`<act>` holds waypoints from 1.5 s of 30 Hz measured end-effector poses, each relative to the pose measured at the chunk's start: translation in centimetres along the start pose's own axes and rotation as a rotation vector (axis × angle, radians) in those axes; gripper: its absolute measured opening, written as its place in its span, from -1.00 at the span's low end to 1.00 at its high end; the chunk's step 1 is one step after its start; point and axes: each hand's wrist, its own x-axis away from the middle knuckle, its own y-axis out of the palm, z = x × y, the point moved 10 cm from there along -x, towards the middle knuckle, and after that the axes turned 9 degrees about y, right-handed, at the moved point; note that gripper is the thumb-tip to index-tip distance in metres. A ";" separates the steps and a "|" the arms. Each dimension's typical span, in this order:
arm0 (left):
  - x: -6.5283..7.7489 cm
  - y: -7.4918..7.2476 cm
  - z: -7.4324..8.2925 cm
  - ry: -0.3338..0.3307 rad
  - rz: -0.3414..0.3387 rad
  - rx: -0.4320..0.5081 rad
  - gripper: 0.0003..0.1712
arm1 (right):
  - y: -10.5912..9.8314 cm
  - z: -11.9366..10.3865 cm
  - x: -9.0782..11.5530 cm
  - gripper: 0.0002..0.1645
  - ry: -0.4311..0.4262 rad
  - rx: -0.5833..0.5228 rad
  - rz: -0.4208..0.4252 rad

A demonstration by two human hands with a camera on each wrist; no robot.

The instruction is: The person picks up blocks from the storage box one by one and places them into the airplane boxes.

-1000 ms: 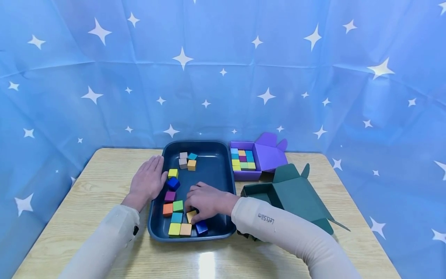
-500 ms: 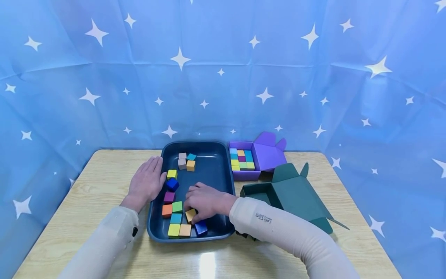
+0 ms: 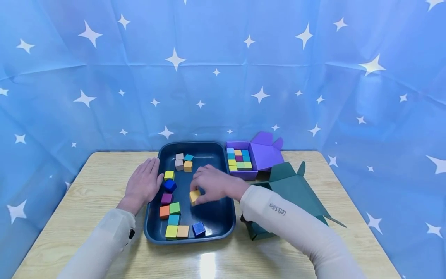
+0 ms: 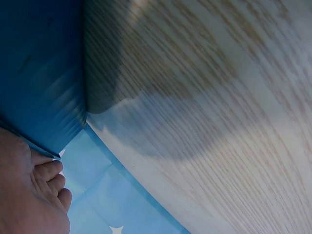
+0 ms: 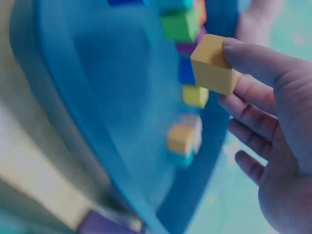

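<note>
Above the dark blue tray point(image 3: 217, 232), my right hand point(image 3: 214, 183) pinches a yellow-orange cube block point(image 3: 194, 197) between thumb and fingers. In the right wrist view the same block point(image 5: 213, 66) sits at the thumb tip, its other fingers loosely spread. My left hand point(image 3: 143, 181) rests against the tray's left rim with fingers extended; in the left wrist view that hand point(image 4: 31, 190) touches the rim. Several cubes lie along the tray's left side, among them a magenta block point(image 3: 167, 199) and a green block point(image 3: 175, 208). A dark blue block point(image 3: 199, 229) lies apart near the front.
At the back right, an open purple box point(image 3: 242, 174) holds several coloured blocks. In front of it stands an open green box point(image 3: 299, 190), partly hidden by my right sleeve. The wooden table point(image 3: 115, 170) meets a blue starred curtain point(image 3: 223, 97) behind.
The right hand has lifted the yellow-orange block from beside the dark blue block and moved it up and slightly right. The left hand stays at the rim; the view has shifted slightly.
</note>
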 end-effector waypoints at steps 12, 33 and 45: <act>0.0 0.3 0.1 0.012 -0.005 0.015 -0.20 | -5.2 12.4 3.0 -0.60 0.295 -0.075 0.123; 0.3 -0.1 -0.3 0.022 0.013 0.023 -0.19 | 0.1 20.1 4.0 -0.62 0.543 -0.077 -0.049; 0.1 -0.1 0.0 0.030 0.021 0.020 -0.20 | 1.1 20.6 4.0 -0.63 0.553 -0.132 -0.090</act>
